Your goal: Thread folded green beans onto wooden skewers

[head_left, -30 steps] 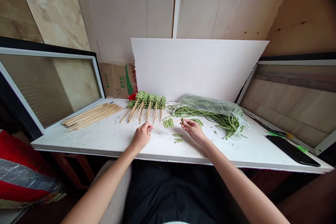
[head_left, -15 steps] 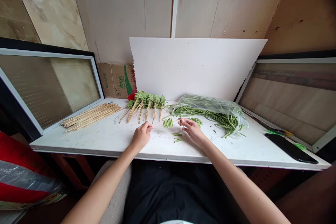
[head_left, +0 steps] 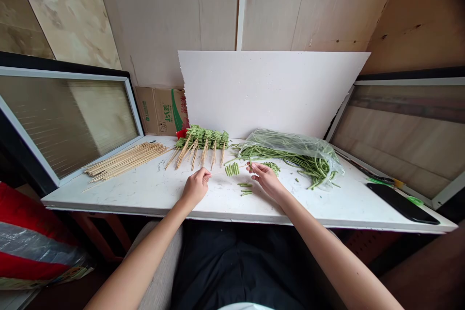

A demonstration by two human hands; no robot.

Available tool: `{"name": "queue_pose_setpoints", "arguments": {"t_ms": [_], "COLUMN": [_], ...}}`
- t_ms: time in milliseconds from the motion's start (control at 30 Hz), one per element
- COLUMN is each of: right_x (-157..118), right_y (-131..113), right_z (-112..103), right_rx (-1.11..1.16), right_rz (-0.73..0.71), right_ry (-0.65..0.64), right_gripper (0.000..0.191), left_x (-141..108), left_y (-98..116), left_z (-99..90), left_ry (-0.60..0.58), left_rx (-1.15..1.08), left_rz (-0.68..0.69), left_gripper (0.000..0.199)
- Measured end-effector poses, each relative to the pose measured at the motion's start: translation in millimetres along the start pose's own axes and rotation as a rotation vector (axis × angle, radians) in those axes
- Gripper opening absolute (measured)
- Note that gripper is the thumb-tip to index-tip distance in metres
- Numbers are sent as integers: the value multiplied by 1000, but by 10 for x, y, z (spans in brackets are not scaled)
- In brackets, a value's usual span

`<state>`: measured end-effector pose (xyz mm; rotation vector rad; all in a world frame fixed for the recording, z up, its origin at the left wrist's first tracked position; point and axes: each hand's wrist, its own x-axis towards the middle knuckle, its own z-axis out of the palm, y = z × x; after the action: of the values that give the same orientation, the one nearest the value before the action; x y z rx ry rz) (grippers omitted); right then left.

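From afar I log the white tabletop, partly bagged beans at back right, left hand and right hand with a skewer between, left grip pinched on its end, a bean row threaded midway, right grip closed on one bean piece.

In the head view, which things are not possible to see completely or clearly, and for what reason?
Skewer, head view: one end is hidden inside the left hand.
Bean piece, head view: too small, and partly covered by the right hand, to tell whether the skewer has entered it.
Box, head view: its right side is behind the board.
Red bag, head view: cut off by the left edge.
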<state>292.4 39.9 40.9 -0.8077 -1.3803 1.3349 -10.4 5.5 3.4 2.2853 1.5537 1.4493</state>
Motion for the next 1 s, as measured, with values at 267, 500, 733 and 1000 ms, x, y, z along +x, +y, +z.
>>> {"name": "queue_pose_setpoints", "arguments": {"t_ms": [267, 500, 733, 1000], "right_x": [25, 16, 22, 33], "right_y": [39, 17, 27, 54], "right_z": [-22, -13, -14, -39], "right_rx": [41, 14, 19, 14], "right_rz": [11, 31, 24, 14], "right_ry": [-5, -2, 1, -14], "right_gripper": [36, 37, 38, 37], "left_x": [-8, -13, -11, -15], "left_y": [-4, -36, -43, -46], "left_z": [5, 22, 28, 24], "left_ry": [0, 2, 6, 0], "left_rx": [4, 8, 16, 13], "left_rz": [-8, -3, 3, -2], "left_gripper": [16, 15, 15, 15]}}
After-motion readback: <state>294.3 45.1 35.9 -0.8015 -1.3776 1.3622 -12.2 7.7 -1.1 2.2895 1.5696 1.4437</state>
